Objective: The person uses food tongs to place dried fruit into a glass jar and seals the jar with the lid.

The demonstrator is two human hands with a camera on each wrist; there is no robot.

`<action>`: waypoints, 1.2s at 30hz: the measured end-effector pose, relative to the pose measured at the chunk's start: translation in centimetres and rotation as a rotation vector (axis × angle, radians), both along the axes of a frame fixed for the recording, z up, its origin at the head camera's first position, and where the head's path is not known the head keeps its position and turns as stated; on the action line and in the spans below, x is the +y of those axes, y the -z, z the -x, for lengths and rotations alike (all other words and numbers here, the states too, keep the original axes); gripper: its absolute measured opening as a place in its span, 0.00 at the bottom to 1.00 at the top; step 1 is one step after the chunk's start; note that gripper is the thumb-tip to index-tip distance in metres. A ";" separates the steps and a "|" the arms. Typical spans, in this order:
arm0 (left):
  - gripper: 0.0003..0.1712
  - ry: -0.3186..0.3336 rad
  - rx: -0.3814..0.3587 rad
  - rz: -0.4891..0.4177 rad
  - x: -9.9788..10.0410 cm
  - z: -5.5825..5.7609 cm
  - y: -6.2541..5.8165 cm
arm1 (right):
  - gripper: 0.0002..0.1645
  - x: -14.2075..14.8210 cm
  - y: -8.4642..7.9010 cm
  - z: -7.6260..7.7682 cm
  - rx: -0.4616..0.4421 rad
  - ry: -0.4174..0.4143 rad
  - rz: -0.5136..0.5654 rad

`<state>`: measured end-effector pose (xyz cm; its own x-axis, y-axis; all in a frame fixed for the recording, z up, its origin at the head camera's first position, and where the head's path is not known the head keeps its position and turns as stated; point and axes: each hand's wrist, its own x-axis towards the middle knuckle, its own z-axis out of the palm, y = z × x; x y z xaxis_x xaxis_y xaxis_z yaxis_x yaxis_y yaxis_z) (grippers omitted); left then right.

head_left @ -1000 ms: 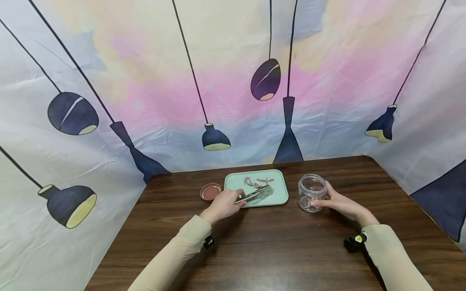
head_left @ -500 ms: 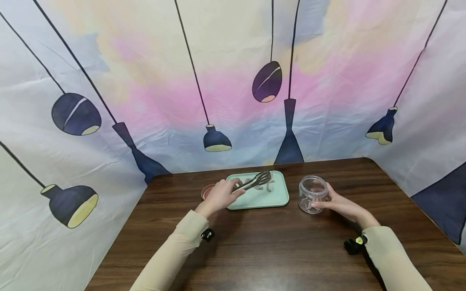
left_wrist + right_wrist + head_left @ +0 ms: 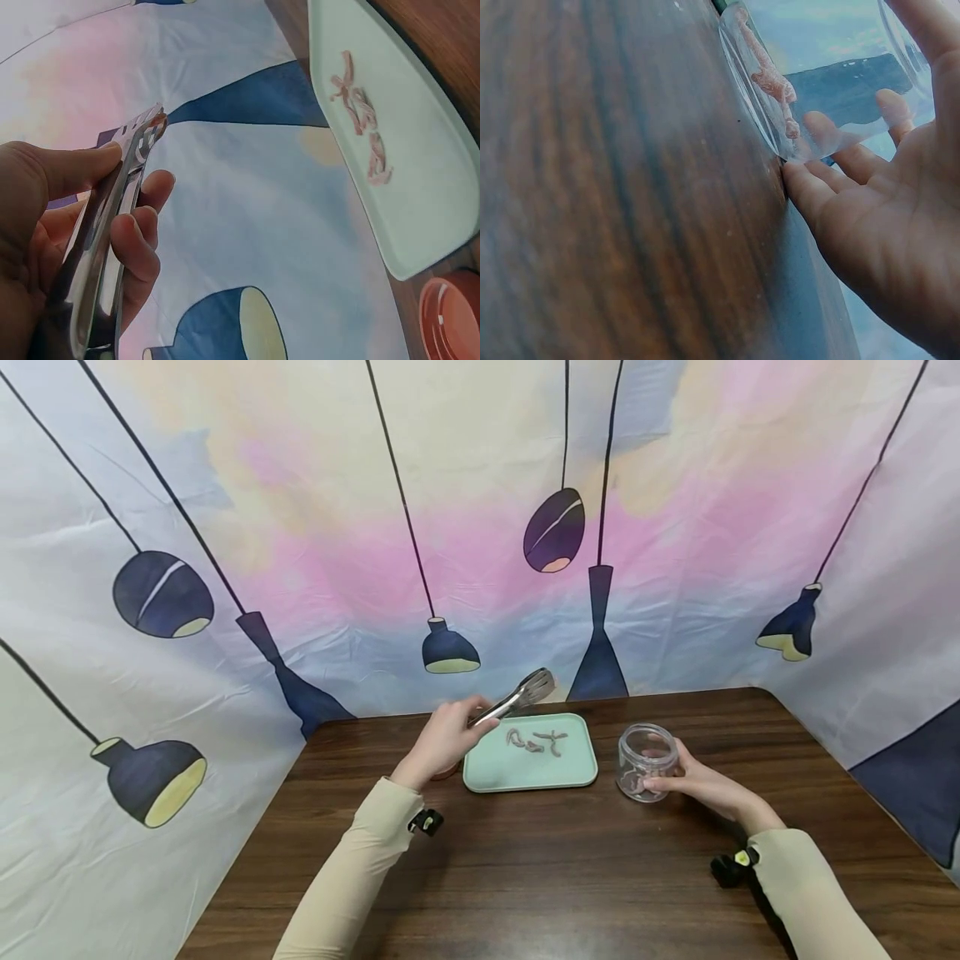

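My left hand (image 3: 444, 745) holds metal tongs (image 3: 534, 687) in the air above the far left part of a mint-green tray (image 3: 495, 777). In the left wrist view, a small reddish-brown bit (image 3: 158, 120) shows at the tongs' tips; I cannot tell what it is. Several thin pinkish strips, like shredded meat (image 3: 377, 159), lie on the tray. To the tray's right, a transparent jar (image 3: 637, 763) stands upright on the table without a lid on it. My right hand (image 3: 705, 787) grips its right side, thumb in front. Pinkish strips (image 3: 774, 84) rest at the jar's bottom.
A reddish-brown round lid (image 3: 448, 319) lies left of the tray, mostly hidden by my left hand in the head view. Everything stands on a dark wooden table (image 3: 555, 877). A cloth printed with hanging lamps (image 3: 450, 647) rises behind the table's far edge.
My left hand has lifted the tongs from low over the tray, up and toward the back, their tips now beyond its far edge. My right hand and the jar stay in place.
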<state>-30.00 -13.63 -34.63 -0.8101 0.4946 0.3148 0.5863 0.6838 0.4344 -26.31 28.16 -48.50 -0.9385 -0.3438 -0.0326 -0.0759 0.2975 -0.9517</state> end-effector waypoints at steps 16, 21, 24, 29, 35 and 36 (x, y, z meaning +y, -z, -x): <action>0.18 0.094 0.035 0.009 4.8 -0.1 -1.6 | 0.54 0.1 0.0 0.0 -0.009 -0.003 0.000; 0.18 0.120 0.052 0.016 6.1 -0.2 -2.0 | 0.54 0.2 0.1 0.1 -0.005 -0.009 -0.003; 0.18 0.130 0.044 0.016 6.7 -0.3 -2.1 | 0.54 0.0 0.1 0.1 -0.011 -0.010 -0.003; 0.17 0.143 0.021 0.026 7.6 -0.5 -2.2 | 0.54 -0.2 -0.3 0.0 -0.008 -0.004 0.000; 0.15 0.193 0.006 0.081 8.5 -0.7 -2.2 | 0.54 -0.1 -0.4 -0.1 -0.008 -0.005 0.002; 0.15 0.202 0.007 0.099 8.6 -0.8 -2.2 | 0.54 0.0 -0.4 -0.1 -0.008 -0.009 0.001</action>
<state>-29.21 -4.99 -32.44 -0.6892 0.6757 0.2616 0.7186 0.5910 0.3665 -26.26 28.17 -48.09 -0.9352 -0.3519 -0.0398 -0.0708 0.2958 -0.9526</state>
